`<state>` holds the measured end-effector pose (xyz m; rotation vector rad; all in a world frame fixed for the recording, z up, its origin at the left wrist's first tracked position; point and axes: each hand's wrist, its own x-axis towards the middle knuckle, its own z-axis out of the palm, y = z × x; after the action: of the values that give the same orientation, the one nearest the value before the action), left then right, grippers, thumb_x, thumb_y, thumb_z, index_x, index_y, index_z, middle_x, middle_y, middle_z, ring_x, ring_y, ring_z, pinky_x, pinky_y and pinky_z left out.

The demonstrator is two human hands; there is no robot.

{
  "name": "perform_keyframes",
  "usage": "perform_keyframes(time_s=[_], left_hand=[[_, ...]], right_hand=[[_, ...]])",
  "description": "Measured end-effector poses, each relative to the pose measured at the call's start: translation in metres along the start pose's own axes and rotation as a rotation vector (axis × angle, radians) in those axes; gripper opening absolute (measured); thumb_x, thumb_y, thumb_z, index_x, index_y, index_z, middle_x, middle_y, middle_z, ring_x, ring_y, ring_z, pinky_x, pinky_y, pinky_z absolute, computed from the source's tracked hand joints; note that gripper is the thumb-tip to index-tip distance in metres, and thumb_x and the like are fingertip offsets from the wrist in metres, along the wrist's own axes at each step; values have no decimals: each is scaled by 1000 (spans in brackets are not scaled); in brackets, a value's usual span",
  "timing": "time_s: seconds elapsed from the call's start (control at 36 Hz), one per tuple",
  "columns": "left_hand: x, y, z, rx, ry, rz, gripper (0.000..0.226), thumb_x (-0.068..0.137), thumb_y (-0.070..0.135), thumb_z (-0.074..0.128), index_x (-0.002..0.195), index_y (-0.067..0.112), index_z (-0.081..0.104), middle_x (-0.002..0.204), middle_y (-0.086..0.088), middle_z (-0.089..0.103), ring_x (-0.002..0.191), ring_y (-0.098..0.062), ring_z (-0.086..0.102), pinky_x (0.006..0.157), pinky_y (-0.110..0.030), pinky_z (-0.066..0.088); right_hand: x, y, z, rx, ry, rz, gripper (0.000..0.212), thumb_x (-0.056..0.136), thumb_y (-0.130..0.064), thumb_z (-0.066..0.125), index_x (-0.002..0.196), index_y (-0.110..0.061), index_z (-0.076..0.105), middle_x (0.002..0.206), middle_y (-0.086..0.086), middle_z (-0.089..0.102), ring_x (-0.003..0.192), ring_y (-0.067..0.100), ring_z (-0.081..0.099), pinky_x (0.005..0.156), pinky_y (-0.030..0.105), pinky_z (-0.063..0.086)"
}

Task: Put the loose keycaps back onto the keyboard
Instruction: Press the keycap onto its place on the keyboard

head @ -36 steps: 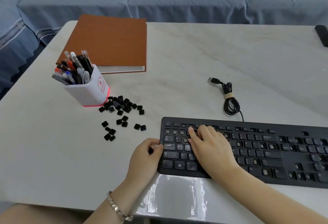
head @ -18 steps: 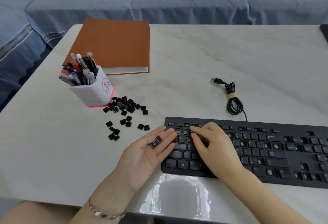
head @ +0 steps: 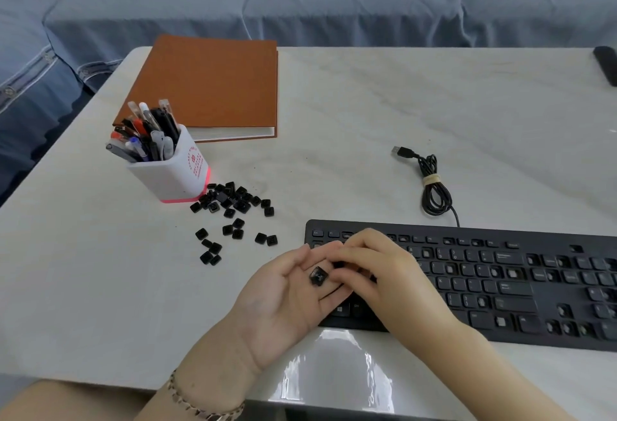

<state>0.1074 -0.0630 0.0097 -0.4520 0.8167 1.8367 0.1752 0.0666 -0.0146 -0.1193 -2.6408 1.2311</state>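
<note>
- Black keycap (head: pixel 318 276) lies on the flat, upturned fingers of the left hand (head: pixel 283 300), held out over the keyboard's left end. It looks like a little tray, keeping the cap close to where it must go.
- Right hand (head: pixel 390 280) arches over from the keyboard side, fingertips curled in at the cap's edge. Whether it is pinching the cap or only touching it, I cannot tell.
- Keyboard (head: pixel 500 287) lies along the table's (head: pixel 367 120) near edge, toward the right corner, with gaps showing among its keys.
- Loose keycaps (head: pixel 233 202) are scattered toward the left edge, against the pen holder (head: pixel 170 173), handy for the left hand.
- Plenty left to seat, I'd judge.
</note>
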Motion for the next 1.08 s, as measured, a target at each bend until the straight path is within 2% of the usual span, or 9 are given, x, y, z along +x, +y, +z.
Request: perform_keyframes(time_s=[0.11,0.22,0.31,0.39,0.5,0.58,0.69,0.89,1.08], left_hand=[[3,-2,-1,-22,17,-27,50,78,21,45,119,-5,58,116,-21,65,106,-28,65,89,-43,51],[5,-4,-1,-20,46,-12,44,76,18,47,113,-1,61,111,-18,68,97,-27,68,89,-41,50],[5,-5,1,-3,40,-3,36,75,15,50,104,1,67,109,-17,69,94,-26,70,84,-39,55],[5,-4,3,-26,12,-15,32,76,13,51,93,0,75,111,-18,68,97,-28,68,82,-42,53],[5,-4,6,-33,3,-18,30,76,13,51,89,1,75,108,-16,69,90,-26,71,79,-38,54],[4,-3,9,3,19,-7,26,69,11,58,87,3,75,88,-11,70,68,-18,68,62,-27,56],[4,-5,15,158,83,72,25,66,14,63,88,5,69,57,0,45,44,-7,36,41,-16,35],[7,-17,19,749,206,406,11,84,18,63,85,12,72,53,8,38,47,-4,35,50,-16,34],[8,-21,25,890,153,607,12,82,14,66,72,18,74,67,-10,45,55,-4,44,54,-11,40]], right_hand=[[-3,-2,-6,139,93,145,18,86,-16,61,87,-32,70,86,-15,60,85,-1,56,74,7,41],[-1,-12,-17,815,154,512,20,85,-2,59,80,-18,70,66,-3,68,61,2,62,61,11,49],[-4,-14,-23,1339,131,659,15,68,-17,65,73,-7,75,66,7,65,57,8,60,56,15,51],[-6,-11,-26,1545,86,660,39,44,-24,87,75,-5,76,69,9,64,57,11,60,54,16,52],[-9,-9,-30,1607,68,670,59,27,-28,95,77,-3,75,69,10,65,57,12,61,54,16,52],[-10,-10,-33,1633,62,664,58,28,-27,96,76,-2,75,68,11,64,57,13,61,52,17,52],[-11,-10,-34,1637,65,675,58,27,-26,96,76,-2,75,69,11,63,57,13,62,52,17,52],[-13,-5,-32,1600,94,728,61,23,-18,96,77,0,74,70,13,63,58,13,64,53,17,53],[-18,-2,-30,1582,175,714,52,23,-8,93,71,-4,74,74,16,67,67,19,69,56,20,54]])
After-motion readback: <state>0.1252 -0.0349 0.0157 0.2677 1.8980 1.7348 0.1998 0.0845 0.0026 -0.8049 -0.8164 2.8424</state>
